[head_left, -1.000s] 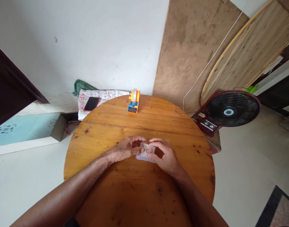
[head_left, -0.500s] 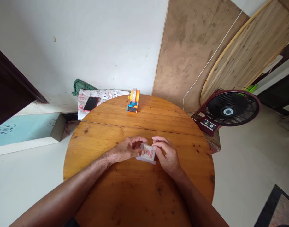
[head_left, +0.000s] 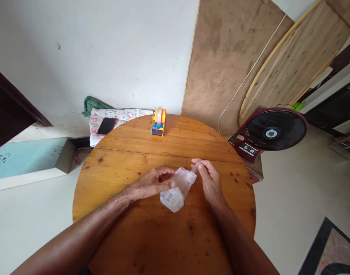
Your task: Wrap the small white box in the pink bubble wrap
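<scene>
A clear plastic bag [head_left: 185, 176] stretches between my two hands above the middle of the wooden table. Its lower left end bulges around something pale with faint dark print, which the plastic blurs. My left hand [head_left: 152, 184] grips this bag from the left, thumb on top and fingers behind it. At the upper right, my right hand [head_left: 211, 180] pinches a narrow, drawn-out end of the same plastic between thumb and fingers.
An orange and blue tape dispenser [head_left: 159, 123] stands near the table's [head_left: 129, 236] far edge. Behind that edge, a dark phone [head_left: 106, 126] lies on a printed white sack [head_left: 126, 113]. A dark red fan [head_left: 274, 131] stands to the right, and a wooden board leans behind it.
My right hand has moved slightly up and right, pulling the plastic out longer. The bag has turned, so the red print seen earlier no longer shows. The view has shifted a little.
</scene>
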A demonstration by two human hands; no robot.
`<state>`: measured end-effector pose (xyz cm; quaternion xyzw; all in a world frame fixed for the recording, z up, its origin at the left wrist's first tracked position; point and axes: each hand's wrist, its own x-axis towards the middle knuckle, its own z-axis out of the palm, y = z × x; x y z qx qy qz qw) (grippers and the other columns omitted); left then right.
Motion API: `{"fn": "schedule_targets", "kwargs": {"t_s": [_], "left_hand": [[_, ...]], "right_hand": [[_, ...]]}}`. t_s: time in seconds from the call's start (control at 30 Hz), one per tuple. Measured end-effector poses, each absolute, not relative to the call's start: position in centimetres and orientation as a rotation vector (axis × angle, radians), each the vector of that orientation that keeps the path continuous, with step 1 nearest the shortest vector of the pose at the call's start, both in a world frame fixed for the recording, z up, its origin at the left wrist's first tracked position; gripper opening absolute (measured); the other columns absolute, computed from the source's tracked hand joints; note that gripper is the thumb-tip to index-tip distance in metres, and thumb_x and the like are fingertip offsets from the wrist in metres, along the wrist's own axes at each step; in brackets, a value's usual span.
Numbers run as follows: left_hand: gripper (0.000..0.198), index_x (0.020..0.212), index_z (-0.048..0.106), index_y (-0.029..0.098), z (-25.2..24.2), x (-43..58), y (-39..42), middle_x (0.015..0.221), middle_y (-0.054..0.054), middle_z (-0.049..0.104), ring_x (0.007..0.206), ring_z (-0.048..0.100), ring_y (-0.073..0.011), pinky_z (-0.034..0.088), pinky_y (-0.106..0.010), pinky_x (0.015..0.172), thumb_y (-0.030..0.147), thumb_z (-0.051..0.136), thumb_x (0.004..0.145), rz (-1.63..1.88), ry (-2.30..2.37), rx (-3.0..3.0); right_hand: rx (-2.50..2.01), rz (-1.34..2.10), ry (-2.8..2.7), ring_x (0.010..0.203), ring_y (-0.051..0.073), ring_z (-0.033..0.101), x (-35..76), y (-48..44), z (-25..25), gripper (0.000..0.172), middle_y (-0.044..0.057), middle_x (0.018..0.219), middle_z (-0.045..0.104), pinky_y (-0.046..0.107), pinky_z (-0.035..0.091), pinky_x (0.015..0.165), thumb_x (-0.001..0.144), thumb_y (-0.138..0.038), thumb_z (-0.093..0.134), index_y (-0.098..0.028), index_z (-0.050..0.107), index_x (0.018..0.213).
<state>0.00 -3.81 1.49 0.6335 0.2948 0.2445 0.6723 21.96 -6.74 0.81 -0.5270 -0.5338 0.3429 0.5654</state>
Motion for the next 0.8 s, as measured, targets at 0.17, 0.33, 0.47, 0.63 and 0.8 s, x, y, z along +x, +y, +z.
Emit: {"fn": "schedule_targets", "kwargs": {"t_s": [0.17,0.33,0.47,0.63,0.8], "left_hand": [[0.052,0.122,0.057,0.018,1.0,-0.1,-3.9,0.101,-0.007,0.065,0.086,0.059,-0.0198,0.044,-0.028,0.072,0.051,0.063,0.082,0.586,0.717,1.428],[0.032,0.105,0.057,0.021,0.3,-0.1,-3.8,0.081,0.002,0.057,0.07,0.049,-0.0126,0.037,-0.023,0.063,0.047,0.061,0.086,0.637,0.643,1.419],[0.031,0.089,0.066,0.018,0.6,-0.1,-3.8,0.08,0.0,0.058,0.073,0.049,-0.014,0.037,-0.024,0.067,0.047,0.057,0.088,0.52,0.634,1.503],[0.042,0.103,0.073,0.017,0.5,0.0,-3.8,0.071,-0.001,0.058,0.061,0.042,-0.0119,0.03,-0.025,0.058,0.052,0.06,0.084,0.508,0.71,1.396],[0.046,0.101,0.073,0.011,-0.2,0.6,-3.5,0.065,0.0,0.055,0.053,0.038,-0.0086,0.027,-0.024,0.053,0.043,0.074,0.069,0.71,0.757,0.987]], "right_hand": [[-1.249,0.871,-1.088,0.092,0.022,0.064,22.2,-6.2,0.3,0.024,0.004,0.099,0.068,0.035,0.047,0.085,0.089,-0.041,0.057,-0.021,0.067,0.095],[-1.229,0.922,-0.942,0.089,0.022,0.065,22.3,-5.9,0.4,0.022,0.004,0.101,0.07,0.035,0.048,0.082,0.083,-0.042,0.064,-0.021,0.067,0.087],[-1.23,0.941,-0.91,0.087,0.021,0.065,22.3,-5.7,0.3,0.023,0.004,0.1,0.071,0.035,0.047,0.083,0.08,-0.044,0.066,-0.021,0.067,0.084],[-1.275,0.946,-0.956,0.086,0.021,0.064,22.4,-5.4,-0.1,0.029,0.006,0.098,0.071,0.034,0.047,0.08,0.081,-0.048,0.063,-0.02,0.068,0.088],[-1.313,0.811,-1.056,0.087,0.019,0.062,22.4,-5.9,0.2,0.027,0.004,0.101,0.067,0.032,0.046,0.08,0.083,-0.044,0.063,-0.023,0.064,0.1]]}}
